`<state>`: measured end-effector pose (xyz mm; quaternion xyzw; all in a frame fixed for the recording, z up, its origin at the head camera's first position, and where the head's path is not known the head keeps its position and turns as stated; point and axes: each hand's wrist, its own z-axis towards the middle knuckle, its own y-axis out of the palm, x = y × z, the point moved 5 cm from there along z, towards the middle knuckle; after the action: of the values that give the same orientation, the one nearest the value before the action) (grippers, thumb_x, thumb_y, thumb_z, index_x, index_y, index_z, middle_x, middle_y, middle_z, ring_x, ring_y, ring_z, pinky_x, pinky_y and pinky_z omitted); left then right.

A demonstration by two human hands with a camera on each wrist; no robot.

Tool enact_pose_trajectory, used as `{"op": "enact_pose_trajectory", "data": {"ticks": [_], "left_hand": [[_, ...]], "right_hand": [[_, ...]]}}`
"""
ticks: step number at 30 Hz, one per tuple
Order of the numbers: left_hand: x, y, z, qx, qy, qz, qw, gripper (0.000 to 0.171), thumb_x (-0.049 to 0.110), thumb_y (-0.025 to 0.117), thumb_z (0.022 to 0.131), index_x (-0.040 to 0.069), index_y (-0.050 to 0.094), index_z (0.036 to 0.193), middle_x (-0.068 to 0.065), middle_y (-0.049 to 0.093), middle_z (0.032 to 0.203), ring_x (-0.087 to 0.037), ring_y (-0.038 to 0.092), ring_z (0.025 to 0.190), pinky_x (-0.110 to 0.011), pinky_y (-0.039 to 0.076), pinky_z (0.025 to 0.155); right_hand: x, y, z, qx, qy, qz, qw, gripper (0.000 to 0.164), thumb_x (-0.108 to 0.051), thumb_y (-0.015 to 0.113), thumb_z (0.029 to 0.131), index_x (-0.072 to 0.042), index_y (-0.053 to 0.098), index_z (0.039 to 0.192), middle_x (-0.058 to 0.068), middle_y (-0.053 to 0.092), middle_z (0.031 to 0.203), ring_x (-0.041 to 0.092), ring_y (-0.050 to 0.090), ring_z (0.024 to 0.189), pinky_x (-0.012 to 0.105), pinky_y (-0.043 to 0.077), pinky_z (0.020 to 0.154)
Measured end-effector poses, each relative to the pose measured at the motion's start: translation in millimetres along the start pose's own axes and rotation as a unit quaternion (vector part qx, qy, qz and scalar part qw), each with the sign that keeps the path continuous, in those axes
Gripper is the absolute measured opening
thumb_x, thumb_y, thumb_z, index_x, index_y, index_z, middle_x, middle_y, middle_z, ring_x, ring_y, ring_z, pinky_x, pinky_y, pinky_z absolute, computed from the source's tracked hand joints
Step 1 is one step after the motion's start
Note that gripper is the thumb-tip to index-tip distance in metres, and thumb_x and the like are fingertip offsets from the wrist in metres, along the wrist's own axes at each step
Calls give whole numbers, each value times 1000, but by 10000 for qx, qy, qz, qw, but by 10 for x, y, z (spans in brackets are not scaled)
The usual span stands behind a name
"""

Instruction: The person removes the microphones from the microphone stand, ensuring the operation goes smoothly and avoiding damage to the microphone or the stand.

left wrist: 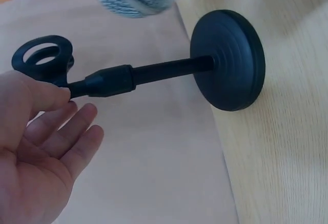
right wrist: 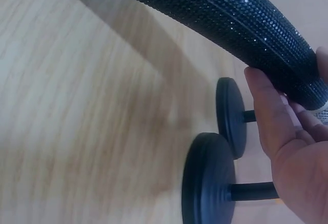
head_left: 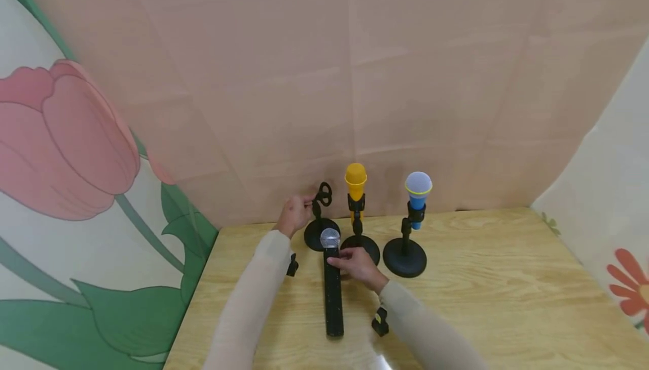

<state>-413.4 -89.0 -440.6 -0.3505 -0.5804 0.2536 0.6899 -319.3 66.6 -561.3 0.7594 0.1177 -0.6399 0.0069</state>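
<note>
My left hand (head_left: 296, 215) pinches the neck of a black microphone stand (left wrist: 164, 72) just below its ring-shaped clip (left wrist: 64, 55). That clip holds nothing, and the stand's round base (left wrist: 228, 62) is on the table. In my right hand (head_left: 361, 267) is a black microphone (head_left: 333, 297) with a silver mesh head (head_left: 330, 238), gripped near the head between thumb and fingers. Its handle points toward the front of the table and has a glittery, beaded surface in the right wrist view. The head is close in front of the stand's base.
Right of that stand, a yellow microphone (head_left: 356, 181) sits in a second black stand. Farther right, a blue microphone (head_left: 418, 190) with a pale head is in a third stand (head_left: 404, 260). A pink-beige covering (head_left: 355, 77) rises behind the wooden table (head_left: 487, 291).
</note>
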Motion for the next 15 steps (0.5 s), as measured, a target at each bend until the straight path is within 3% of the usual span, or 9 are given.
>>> {"op": "enact_pose_trajectory", "data": {"ticks": [10, 15], "left_hand": [[13, -13, 8, -95, -120, 172, 9997, 41, 1, 54, 96, 15, 65, 134, -8, 63, 134, -17, 58, 101, -29, 43, 76], [-10, -8, 10, -176, -214, 63, 9996, 46, -1, 54, 94, 16, 63, 136, -7, 61, 135, -18, 57, 97, -28, 41, 70]], "right_hand": [[61, 90, 21, 117, 157, -330, 9993, 30, -22, 77, 89, 6, 71, 97, 6, 70, 80, 17, 68, 69, 46, 60, 69], [75, 153, 53, 121, 213, -464, 9986, 31, -22, 77, 90, 7, 71, 98, 8, 70, 82, 18, 70, 69, 43, 60, 68]]}}
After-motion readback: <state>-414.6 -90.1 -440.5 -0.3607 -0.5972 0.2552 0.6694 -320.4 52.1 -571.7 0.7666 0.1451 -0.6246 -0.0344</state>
